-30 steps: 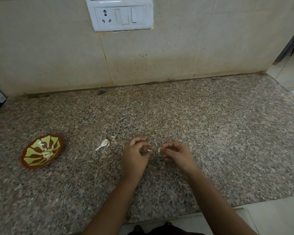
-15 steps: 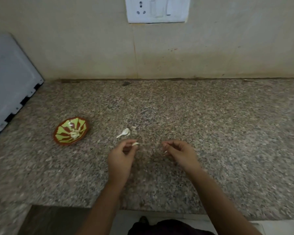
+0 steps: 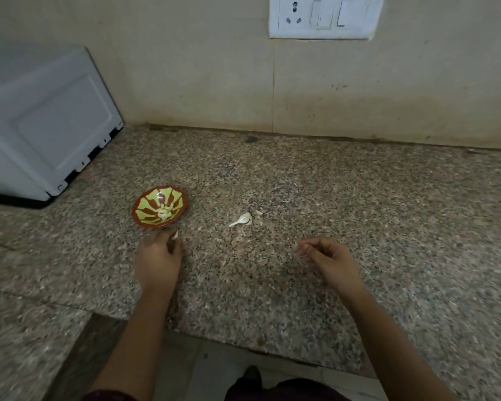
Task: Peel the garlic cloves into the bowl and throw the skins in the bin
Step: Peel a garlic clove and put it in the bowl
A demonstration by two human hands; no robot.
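A small red and green patterned bowl [image 3: 145,218] sits on the granite counter [image 3: 359,215] and holds several peeled garlic cloves [image 3: 164,212]. My left hand [image 3: 158,260] is just below the bowl's near rim and pinches a pale peeled clove [image 3: 175,235] at its fingertips. To the right, my right hand [image 3: 329,260] hovers over the counter with fingers curled, pinching a thin scrap of skin [image 3: 298,246]. Garlic skins [image 3: 241,220] lie on the counter between the bowl and my right hand. No bin is in view.
A white appliance [image 3: 41,125] stands at the left against the tiled wall. A switch and socket plate [image 3: 324,15] is on the wall above. The counter's front edge runs along the bottom, with floor below it.
My hands have parted. The left hand has carried the clove leftward to the bowl's rim. The right hand has stayed put with the skin. My view has swung left.
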